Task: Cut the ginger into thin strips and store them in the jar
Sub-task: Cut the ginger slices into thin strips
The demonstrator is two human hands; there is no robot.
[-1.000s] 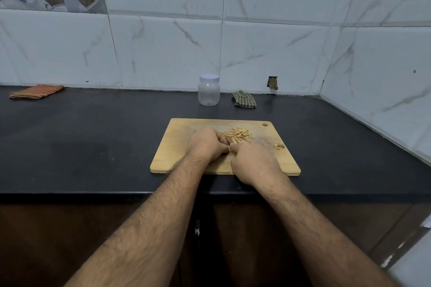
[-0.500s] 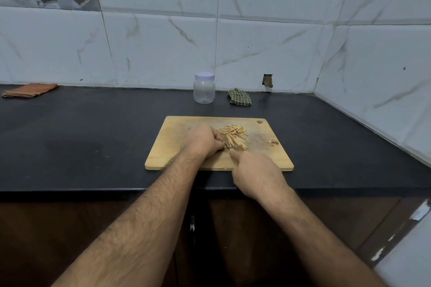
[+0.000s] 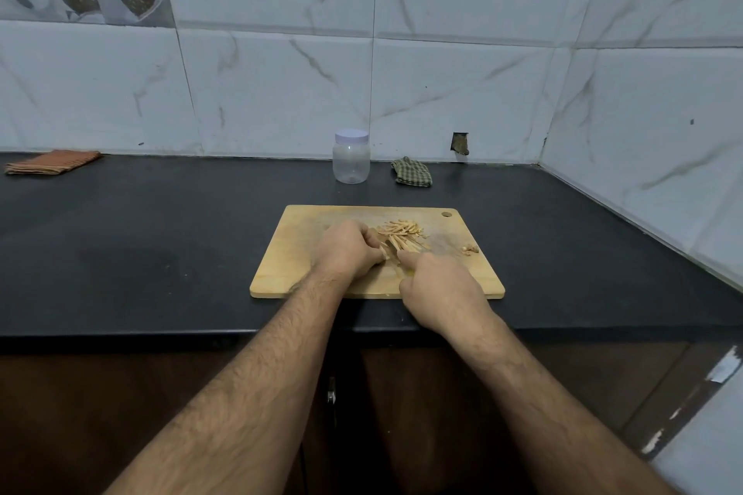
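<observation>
Black countertop carries a wooden cutting board. Left hand curls over ginger beside the cut strips; right hand is curled, its hold hidden. Lidded jar stands far behind.

Ginger strips are being held down at mid-frame by the left hand on the cutting board. A knife, mostly hidden, is being gripped by the right hand. The lidded jar is being kept above the board, by the wall.

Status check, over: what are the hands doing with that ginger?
Left hand pins ginger on cutting board. Right hand curled, knife hidden. Strips piled. Jar capped.
</observation>
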